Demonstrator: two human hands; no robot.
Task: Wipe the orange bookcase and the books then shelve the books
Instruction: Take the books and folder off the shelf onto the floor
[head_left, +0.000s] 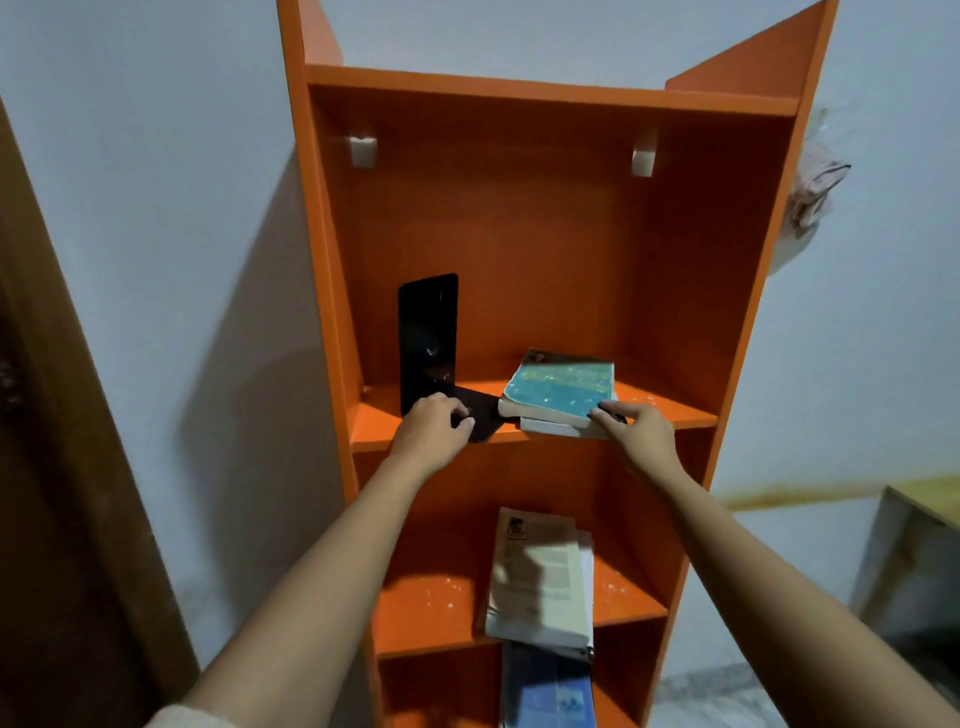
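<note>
Teal book (558, 387) flat, long axis front-to-back; right hand (641, 431) pinching its near corner, left hand (431, 423) gripping bookend (427, 338).

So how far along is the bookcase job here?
Nothing looks finished: white specks dot the middle shelf, and no cloth shows. In hand: left hand grips the black bookend, right hand pinches the teal book on the upper shelf. Left: pale books and blue book lie flat below.
</note>
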